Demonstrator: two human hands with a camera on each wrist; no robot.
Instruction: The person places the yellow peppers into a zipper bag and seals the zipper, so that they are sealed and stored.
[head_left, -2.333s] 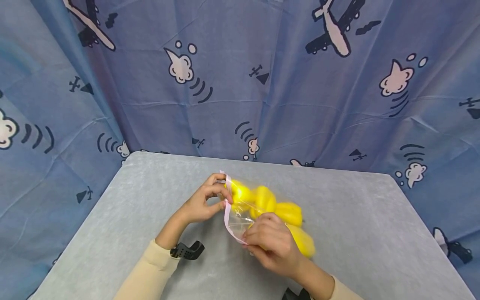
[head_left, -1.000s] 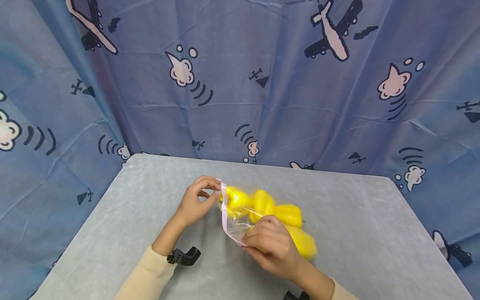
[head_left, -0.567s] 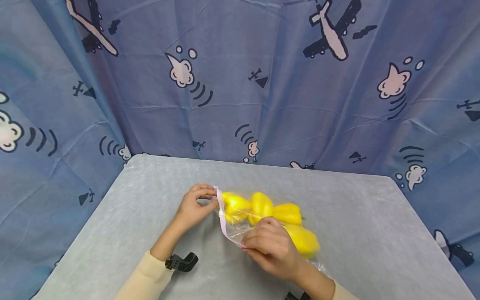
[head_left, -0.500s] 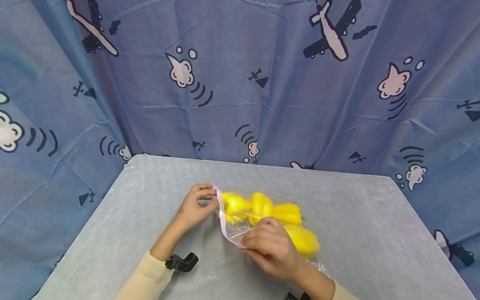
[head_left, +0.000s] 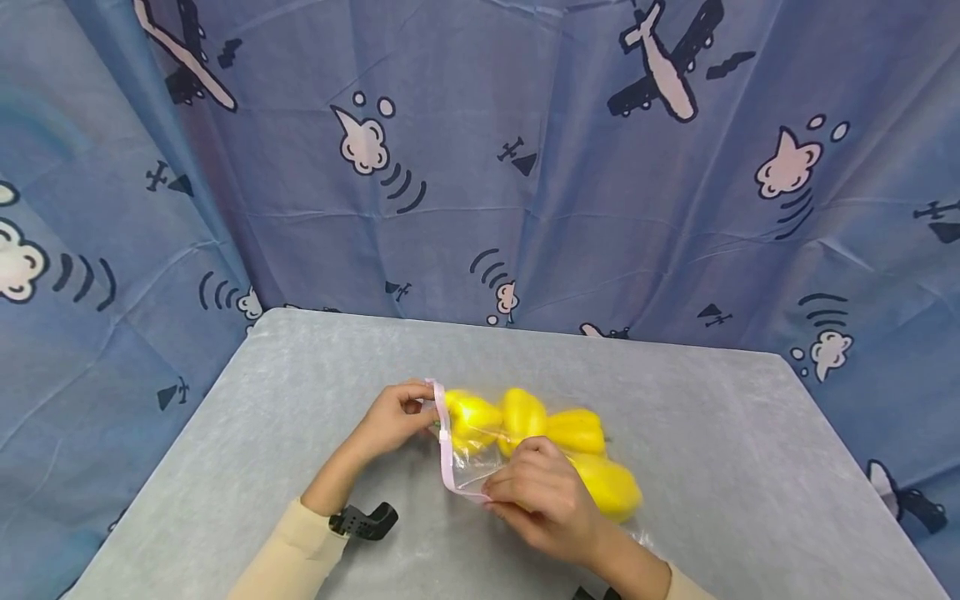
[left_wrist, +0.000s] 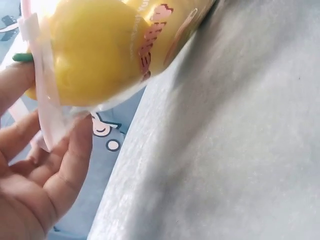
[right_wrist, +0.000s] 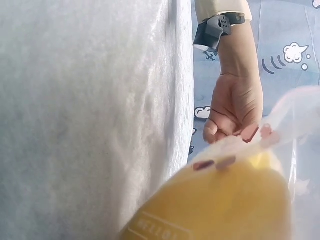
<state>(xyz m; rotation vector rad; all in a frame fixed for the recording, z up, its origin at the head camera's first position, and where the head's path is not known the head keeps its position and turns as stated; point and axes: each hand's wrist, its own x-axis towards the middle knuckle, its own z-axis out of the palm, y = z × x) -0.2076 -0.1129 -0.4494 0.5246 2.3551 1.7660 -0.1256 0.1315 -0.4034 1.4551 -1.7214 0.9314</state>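
Note:
A clear zip bag [head_left: 476, 467] with a pink-edged mouth [head_left: 447, 462] lies over the table, its mouth facing left. Inside are several yellow bell peppers [head_left: 522, 414]; one has a green stem [left_wrist: 23, 57] at the mouth in the left wrist view. My left hand [head_left: 393, 419] grips the far end of the mouth, fingers and thumb curled at the strip beside that pepper. The near corner of the mouth is pinched between the thumb and fingers of my right hand [head_left: 543, 500], which hides part of the bag. A small slider [head_left: 444, 435] shows on the strip.
A grey cloth covers the table [head_left: 750, 467]. Blue curtains [head_left: 450, 167] printed with planes and clouds hang behind it and at both sides. A black wrist mount [head_left: 365, 522] sits on the left forearm.
My left hand has moved left and toward me, drawing the far end of the bag's mouth along with it. The right hand has stayed nearly in place, still pinching the near corner.

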